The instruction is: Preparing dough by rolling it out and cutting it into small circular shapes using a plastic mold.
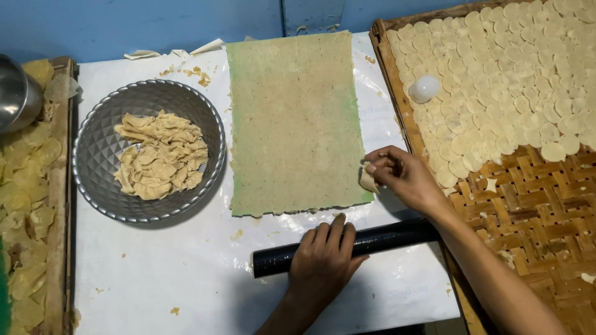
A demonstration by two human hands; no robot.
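Observation:
A flat rectangular sheet of pale greenish dough [292,124] lies on white plastic in the middle of the table. My left hand [324,260] rests palm down on a black cylindrical roller [385,239] lying just below the sheet. At the sheet's lower right edge, my right hand [400,177] pinches a small piece of dough [367,181] between its fingers.
A silver metal bowl [99,155] with dough scraps [160,155] stands left of the sheet. A woven bamboo tray [534,211] at right carries several round dough discs [515,80] and a small white round cutter [424,88]. Another tray of discs [28,205] sits at far left.

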